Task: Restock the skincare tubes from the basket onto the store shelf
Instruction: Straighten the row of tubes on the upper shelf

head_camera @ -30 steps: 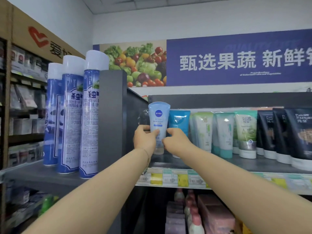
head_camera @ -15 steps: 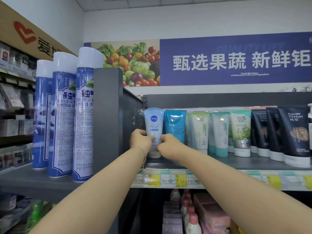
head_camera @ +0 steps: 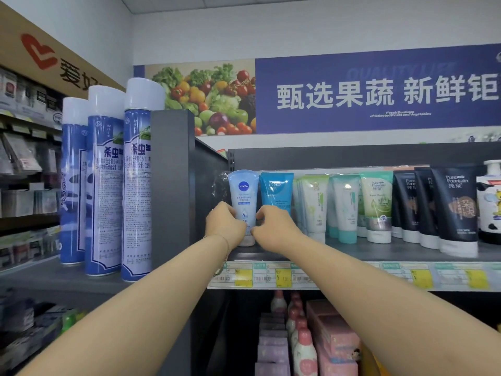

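Left hand [head_camera: 225, 226] and right hand [head_camera: 273, 226] pinch the upright Nivea tube [head_camera: 243, 191] low on either flank, equally near; long axis vertical, cap down on the shelf [head_camera: 379, 252].

Shop: stocked shelf [head_camera: 379, 253], price labels [head_camera: 244, 276], produce banner [head_camera: 352, 90].

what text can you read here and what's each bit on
"NIVEA": pale blue tube, held by left hand and right hand
"Pure Fountain 纯泉": black tubes
"甄选果蔬 新鲜钜": purple wall banner
"杀虫": tall blue spray cans
Yellow shelf price tags: too blurred
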`<state>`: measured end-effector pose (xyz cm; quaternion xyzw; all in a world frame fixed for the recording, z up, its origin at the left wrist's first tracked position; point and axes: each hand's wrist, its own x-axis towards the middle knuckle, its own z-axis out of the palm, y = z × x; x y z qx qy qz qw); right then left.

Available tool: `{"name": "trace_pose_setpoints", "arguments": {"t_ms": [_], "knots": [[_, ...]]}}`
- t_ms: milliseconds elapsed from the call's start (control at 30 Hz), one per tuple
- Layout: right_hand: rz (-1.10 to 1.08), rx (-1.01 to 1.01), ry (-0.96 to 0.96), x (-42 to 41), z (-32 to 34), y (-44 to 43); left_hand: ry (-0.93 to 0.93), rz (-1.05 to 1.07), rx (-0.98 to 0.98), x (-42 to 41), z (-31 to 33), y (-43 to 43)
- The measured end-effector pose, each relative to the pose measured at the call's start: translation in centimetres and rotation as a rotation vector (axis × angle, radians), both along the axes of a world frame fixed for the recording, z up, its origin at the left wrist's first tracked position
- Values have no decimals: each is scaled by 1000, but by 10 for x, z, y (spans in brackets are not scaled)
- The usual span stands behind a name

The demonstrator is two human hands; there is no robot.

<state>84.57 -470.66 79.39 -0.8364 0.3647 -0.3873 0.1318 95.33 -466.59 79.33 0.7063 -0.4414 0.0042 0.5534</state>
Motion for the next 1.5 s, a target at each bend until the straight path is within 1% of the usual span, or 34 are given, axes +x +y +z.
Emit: {"name": "trace_pose_setpoints", "arguments": {"t_ms": [200, 300, 400, 533, 667, 767, 933, 1033, 1167, 1333, 1500], "knots": [[-114, -278, 157, -34, 2, 23, -398, 79, 88, -27, -6, 26], [-135, -395, 208, -51, -1, 29, -564, 107, 86, -42, -10, 35], [-130, -448, 222, -71, -6, 35, -686, 95, 37, -58, -17, 41], [-107, -454, 205, -99, -18, 39, -833, 53, -24, -87, -37, 48], [-98, -447, 191, -129, -40, 44, -856, -50, -48, -112, -65, 57], [-78, -444, 155, -153, -63, 47, -851, -116, 7, -130, -85, 63], [-40, -394, 181, -186, -106, 54, -845, -130, 49, -157, -118, 70], [-12, -351, 215, -201, -129, 59, -949, -74, 76, -166, -142, 72], [2, -316, 268, -217, -163, 62, -1033, -95, 145, -174, -178, 76], [55, -222, 361, -230, -207, 67, -1020, -172, 219, -184, -224, 82], [84, -94, 425, -239, -250, 67, -958, -254, 313, -192, -271, 83]]}}
